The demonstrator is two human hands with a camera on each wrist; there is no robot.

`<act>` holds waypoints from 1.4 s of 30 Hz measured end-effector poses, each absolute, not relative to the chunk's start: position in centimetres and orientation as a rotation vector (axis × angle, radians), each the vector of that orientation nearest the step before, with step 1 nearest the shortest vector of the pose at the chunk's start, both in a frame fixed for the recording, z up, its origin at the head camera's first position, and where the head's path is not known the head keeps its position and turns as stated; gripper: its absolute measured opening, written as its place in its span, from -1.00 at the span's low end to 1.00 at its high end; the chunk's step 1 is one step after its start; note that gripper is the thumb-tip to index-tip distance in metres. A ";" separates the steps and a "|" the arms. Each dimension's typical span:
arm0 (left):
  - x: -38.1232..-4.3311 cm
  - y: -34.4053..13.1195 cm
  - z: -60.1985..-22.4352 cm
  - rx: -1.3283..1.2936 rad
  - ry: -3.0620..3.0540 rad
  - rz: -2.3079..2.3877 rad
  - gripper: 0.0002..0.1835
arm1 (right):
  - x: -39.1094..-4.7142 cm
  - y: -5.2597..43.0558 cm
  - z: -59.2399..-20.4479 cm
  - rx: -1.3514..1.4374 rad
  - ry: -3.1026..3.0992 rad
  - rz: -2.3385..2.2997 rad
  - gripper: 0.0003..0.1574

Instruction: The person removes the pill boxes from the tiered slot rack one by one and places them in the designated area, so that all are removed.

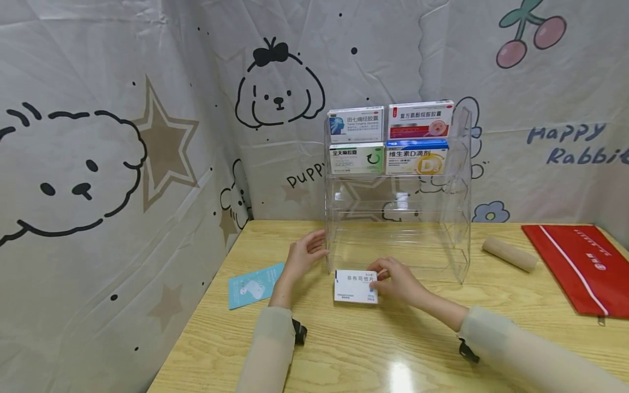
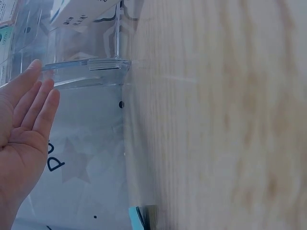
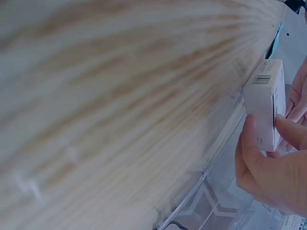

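My right hand (image 1: pixel 397 280) pinches a white medicine box (image 1: pixel 352 287) by its right side, thumb in front. The box stands tilted at the foot of a clear acrylic tiered rack (image 1: pixel 393 240), its printed front facing me. In the right wrist view, the box (image 3: pixel 261 103) shows a barcode on its end, between thumb and fingers. My left hand (image 1: pixel 306 254) is beside the rack's lower left edge, fingers nearly straight and holding nothing. In the left wrist view, its fingertips reach the rack's edge (image 2: pixel 96 64); I cannot tell whether they touch.
The rack's upper tiers hold a blue-grey box (image 1: pixel 356 124), a red-and-white box (image 1: pixel 420 120), a green-and-white box (image 1: pixel 356 159) and a vitamin D box (image 1: pixel 416 158). A light-blue packet (image 1: pixel 250 286) lies left. To the right are a cardboard tube (image 1: pixel 510 254) and a red zip pouch (image 1: pixel 585 267).
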State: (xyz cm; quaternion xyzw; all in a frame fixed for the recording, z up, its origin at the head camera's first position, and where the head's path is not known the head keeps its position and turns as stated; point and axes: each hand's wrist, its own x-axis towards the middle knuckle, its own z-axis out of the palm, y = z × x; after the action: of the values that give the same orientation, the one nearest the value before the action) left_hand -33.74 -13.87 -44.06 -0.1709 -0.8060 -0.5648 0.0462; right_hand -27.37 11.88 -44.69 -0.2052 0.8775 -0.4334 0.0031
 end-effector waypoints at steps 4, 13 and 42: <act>-33.7 -13.9 -44.1 -0.533 -2.443 -1.746 -0.43 | -27.6 11.9 -44.7 -0.581 2.675 -1.397 -0.68; -33.3 -14.3 -44.1 -0.636 -2.427 -1.665 -0.47 | -28.0 12.1 -45.2 -0.579 2.581 -1.431 -0.68; -33.8 -14.0 -44.1 -0.507 -2.499 -1.709 -0.45 | -28.2 11.9 -45.5 -0.653 2.667 -1.320 -0.71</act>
State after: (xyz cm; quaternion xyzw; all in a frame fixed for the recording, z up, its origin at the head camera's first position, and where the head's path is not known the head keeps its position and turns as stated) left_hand -33.83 -13.97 -44.11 -0.1651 -0.8136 -0.5563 0.0358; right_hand -28.24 11.87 -45.52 -0.2140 0.8745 -0.4326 0.0474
